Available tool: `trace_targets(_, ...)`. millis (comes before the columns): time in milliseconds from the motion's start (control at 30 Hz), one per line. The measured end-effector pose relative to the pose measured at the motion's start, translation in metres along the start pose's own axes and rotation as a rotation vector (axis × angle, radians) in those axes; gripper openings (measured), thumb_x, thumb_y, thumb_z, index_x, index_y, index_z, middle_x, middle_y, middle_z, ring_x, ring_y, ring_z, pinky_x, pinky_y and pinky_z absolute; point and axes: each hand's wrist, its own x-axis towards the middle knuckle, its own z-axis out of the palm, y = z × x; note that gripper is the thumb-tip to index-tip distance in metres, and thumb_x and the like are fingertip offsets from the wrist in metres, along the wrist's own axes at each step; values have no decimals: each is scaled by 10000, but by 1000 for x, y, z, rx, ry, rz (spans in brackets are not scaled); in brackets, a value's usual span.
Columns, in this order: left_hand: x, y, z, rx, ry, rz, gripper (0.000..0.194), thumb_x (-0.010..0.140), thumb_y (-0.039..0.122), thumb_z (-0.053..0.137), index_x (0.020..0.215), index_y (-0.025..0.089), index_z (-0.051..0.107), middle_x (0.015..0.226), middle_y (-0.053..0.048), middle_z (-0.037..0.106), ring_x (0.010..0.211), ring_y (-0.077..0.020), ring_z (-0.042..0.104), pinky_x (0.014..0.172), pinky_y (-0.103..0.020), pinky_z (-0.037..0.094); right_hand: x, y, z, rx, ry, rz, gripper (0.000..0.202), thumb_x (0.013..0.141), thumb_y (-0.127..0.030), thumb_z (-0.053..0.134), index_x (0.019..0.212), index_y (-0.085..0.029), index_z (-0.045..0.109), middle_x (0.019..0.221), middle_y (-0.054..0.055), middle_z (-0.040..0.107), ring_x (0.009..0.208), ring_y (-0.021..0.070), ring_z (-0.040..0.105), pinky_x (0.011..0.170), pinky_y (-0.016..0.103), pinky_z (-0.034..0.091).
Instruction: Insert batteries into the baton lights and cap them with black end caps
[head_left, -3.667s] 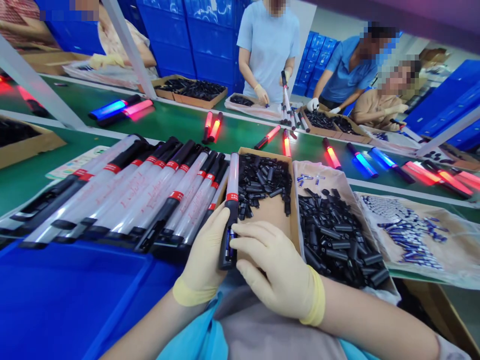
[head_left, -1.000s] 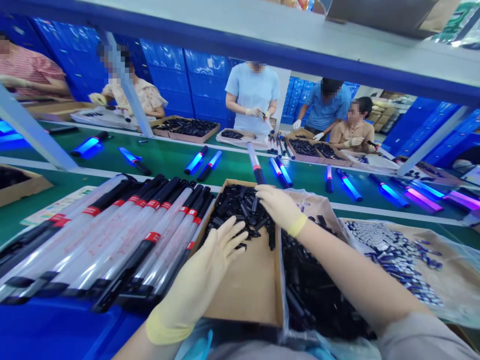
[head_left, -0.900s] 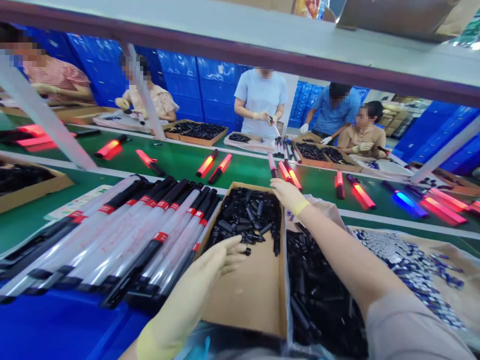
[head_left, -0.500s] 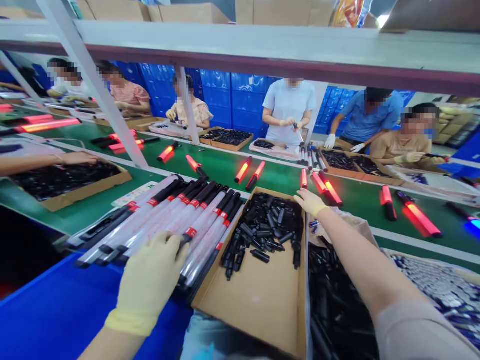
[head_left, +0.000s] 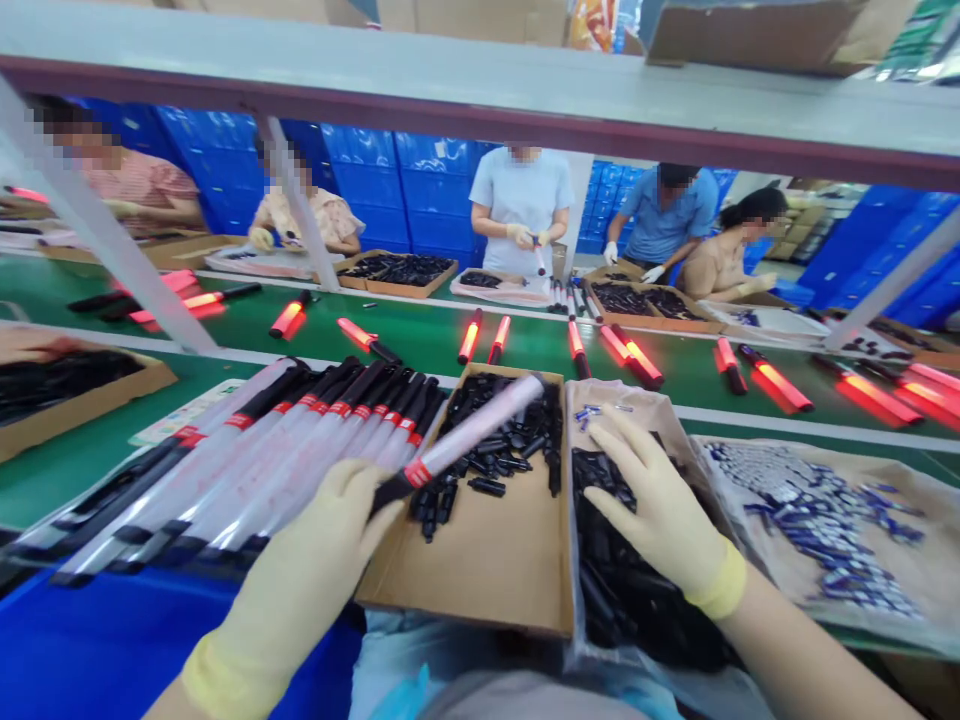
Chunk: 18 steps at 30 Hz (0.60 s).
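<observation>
My left hand [head_left: 322, 550], in a pale yellow glove, is wrapped round the black handle of a light stick [head_left: 476, 428]. Its whitish tube slants up to the right over a cardboard tray [head_left: 487, 570] with small black parts [head_left: 487, 486] at its far end. My right hand [head_left: 652, 500], gloved too, has its fingers apart above a lined box of black handles [head_left: 615, 590]. Small blue-and-silver pieces [head_left: 589, 413] lie near its fingertips. Left of the tray, a row of light sticks [head_left: 300, 450] with red bands lies side by side.
Glowing red sticks [head_left: 780, 385] lie on the green conveyor [head_left: 420, 322]. A lined tray [head_left: 926, 560] of blue-and-silver pieces stands at the right, a blue bin [head_left: 97, 640] at the lower left. Several people work across the belt, below a metal shelf [head_left: 480, 75].
My left hand has lifted a light stick from the row, its tube now over the tray. My right hand has come back from the belt's edge to the box of black handles. The view has shifted right.
</observation>
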Motion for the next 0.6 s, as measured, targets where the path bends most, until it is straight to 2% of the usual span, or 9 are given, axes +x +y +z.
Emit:
trace_targets(100, -4, 33, 22, -199, -266, 46, 306, 873, 512, 605, 1060, 293, 711, 1133, -81, 694, 1098, -320, 635, 1032, -415, 446, -21, -8, -14, -128, 61, 30, 646, 926, -305, 635, 1525, -227, 406, 1661, 129, 195, 1536, 351, 177, 1210, 613, 281)
trace_targets(167, -3, 48, 37, -406, -438, -66, 373, 852, 548, 650, 1136, 310, 697, 1196, -57, 697, 1165, -279, 625, 1045, -333, 452, -39, 7, -25, -135, 77, 108, 641, 941, -312, 602, 1537, -208, 389, 1663, 127, 190, 1536, 326, 189, 1215, 573, 291)
trace_targets(200, -1, 53, 43, -517, -495, -147, 434, 825, 551, 691, 1186, 312, 684, 1224, -54, 692, 1195, -265, 615, 1041, -298, 459, -50, 20, -33, -157, 72, 224, 615, 957, -313, 571, 1533, -192, 395, 1652, 127, 229, 1527, 302, 225, 1219, 533, 300)
trace_targets(267, 6, 61, 53, -704, -568, -305, 567, 716, 532, 808, 1216, 297, 677, 1148, -63, 718, 1124, -253, 649, 944, -255, 518, -77, 56, -52, -246, 1, 569, 512, 990, -284, 498, 1485, -158, 470, 1578, 136, 387, 1471, 261, 356, 1206, 449, 331)
trace_targets(333, 14, 71, 58, -829, -648, -441, 603, 627, 501, 880, 1148, 263, 695, 893, -58, 731, 856, -224, 686, 718, -231, 560, -105, 94, -73, -322, -157, 899, 377, 987, -241, 493, 1321, -132, 632, 1361, 146, 616, 1301, 257, 554, 1115, 392, 428)
trace_targets(400, 20, 88, 62, -889, -736, -522, 523, 598, 502, 898, 996, 220, 710, 623, -16, 631, 577, -156, 581, 507, -195, 483, -125, 125, -86, -330, -305, 1074, 241, 958, -220, 550, 1061, -134, 750, 1073, 130, 738, 1063, 261, 684, 962, 368, 516)
trace_targets(467, 23, 110, 68, -947, -747, -539, 454, 622, 503, 887, 895, 191, 703, 551, 4, 567, 500, -110, 493, 448, -165, 423, -131, 147, -86, -330, -384, 1145, 193, 948, -236, 593, 910, -140, 756, 936, 105, 749, 947, 243, 709, 884, 364, 538)
trace_targets(600, 23, 152, 85, -1174, -660, -629, 353, 747, 447, 808, 970, 186, 721, 765, -51, 685, 596, -134, 566, 485, -191, 479, -114, 165, -57, -395, -436, 1246, 229, 990, -320, 603, 1013, -116, 705, 1067, 96, 721, 1042, 209, 678, 977, 424, 514)
